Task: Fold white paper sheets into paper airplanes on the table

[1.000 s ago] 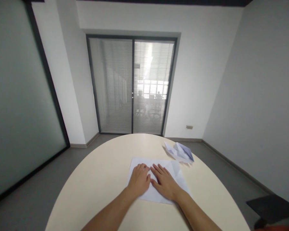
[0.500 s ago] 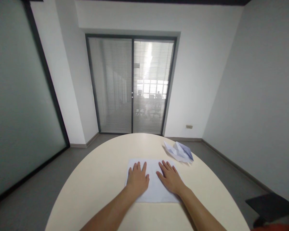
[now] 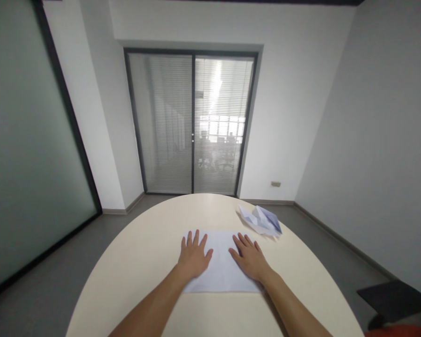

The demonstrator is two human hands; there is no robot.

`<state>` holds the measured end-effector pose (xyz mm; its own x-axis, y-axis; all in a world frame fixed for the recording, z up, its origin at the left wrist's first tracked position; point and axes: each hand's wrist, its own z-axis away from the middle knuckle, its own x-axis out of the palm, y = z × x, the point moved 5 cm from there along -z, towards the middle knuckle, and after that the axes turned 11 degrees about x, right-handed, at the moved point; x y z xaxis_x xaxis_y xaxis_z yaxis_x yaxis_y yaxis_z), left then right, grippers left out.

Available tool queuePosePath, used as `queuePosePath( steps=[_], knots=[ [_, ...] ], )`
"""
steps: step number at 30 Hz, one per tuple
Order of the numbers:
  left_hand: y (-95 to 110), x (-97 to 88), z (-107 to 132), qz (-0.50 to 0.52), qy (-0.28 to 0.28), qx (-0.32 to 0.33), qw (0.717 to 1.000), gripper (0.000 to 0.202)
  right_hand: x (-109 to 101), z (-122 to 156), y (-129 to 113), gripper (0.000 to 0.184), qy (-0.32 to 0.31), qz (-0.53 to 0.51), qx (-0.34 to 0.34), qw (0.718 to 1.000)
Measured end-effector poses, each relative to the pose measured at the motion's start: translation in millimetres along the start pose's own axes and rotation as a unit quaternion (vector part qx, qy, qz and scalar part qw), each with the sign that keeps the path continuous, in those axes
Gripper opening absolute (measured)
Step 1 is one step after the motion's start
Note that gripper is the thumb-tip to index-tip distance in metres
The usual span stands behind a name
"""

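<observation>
A white sheet of paper (image 3: 220, 269) lies on the round cream table (image 3: 136, 262) in front of me. My left hand (image 3: 194, 255) rests palm down over the sheet's left side, its fingers spread. Over the right side, my right hand (image 3: 249, 256) lies with the thumb held apart and the other fingers stretched forward. Both hands are open and grip nothing. They cover the left and right edges of the sheet in part. Beyond my right hand sits a folded, crumpled piece of white paper (image 3: 261, 221), near the table's far right edge.
The table's curved edge runs around the work area. At lower right stands a dark chair (image 3: 395, 299) with something orange-red (image 3: 400, 331) beside it. A glazed double door (image 3: 192, 121) with blinds is in the far wall, and a frosted glass panel (image 3: 31, 154) at left.
My left hand has slid left and slightly forward, uncovering more of the sheet's middle. My right hand has barely moved. The folded paper lies where it was.
</observation>
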<state>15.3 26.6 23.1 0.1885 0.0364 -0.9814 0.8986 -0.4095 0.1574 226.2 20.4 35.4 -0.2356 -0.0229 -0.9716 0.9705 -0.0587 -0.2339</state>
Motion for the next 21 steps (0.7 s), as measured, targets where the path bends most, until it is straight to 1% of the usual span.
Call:
queuePosePath(
  steps=[3, 6, 10, 12, 14, 16, 19, 21],
  knots=[
    [2, -0.8, 1, -0.004, 0.001, -0.010, 1.000, 0.066, -1, 1, -4, 0.065, 0.027, 0.012, 0.005, 1.000],
    [2, -2.3, 2, -0.013, 0.003, -0.026, 1.000, 0.067, -4, 5, -9, 0.061, 0.040, 0.006, -0.014, 0.999],
    [-2, -3.7, 1, -0.020, -0.003, -0.043, 0.999, 0.067, 1, 7, -12, 0.066, -0.009, -0.007, -0.064, 0.998],
    [-2, -5.4, 1, -0.025, -0.008, -0.050, 0.998, 0.066, 2, 6, -10, 0.066, -0.020, -0.006, -0.068, 0.997],
    [1, -10.2, 2, -0.043, -0.007, -0.064, 0.997, 0.065, -1, 4, -7, 0.064, -0.001, 0.000, -0.046, 0.999],
    [7, -18.7, 6, -0.079, -0.002, -0.089, 0.993, 0.064, -7, 3, -7, 0.058, 0.038, 0.004, -0.033, 0.999],
    [15, -31.4, 12, -0.119, -0.002, -0.128, 0.985, 0.064, -16, 8, -16, 0.050, 0.090, -0.024, -0.068, 0.993],
    [17, -35.5, 13, -0.130, 0.003, -0.114, 0.985, 0.063, -17, 12, -22, 0.050, 0.090, -0.050, -0.089, 0.991]
  ],
)
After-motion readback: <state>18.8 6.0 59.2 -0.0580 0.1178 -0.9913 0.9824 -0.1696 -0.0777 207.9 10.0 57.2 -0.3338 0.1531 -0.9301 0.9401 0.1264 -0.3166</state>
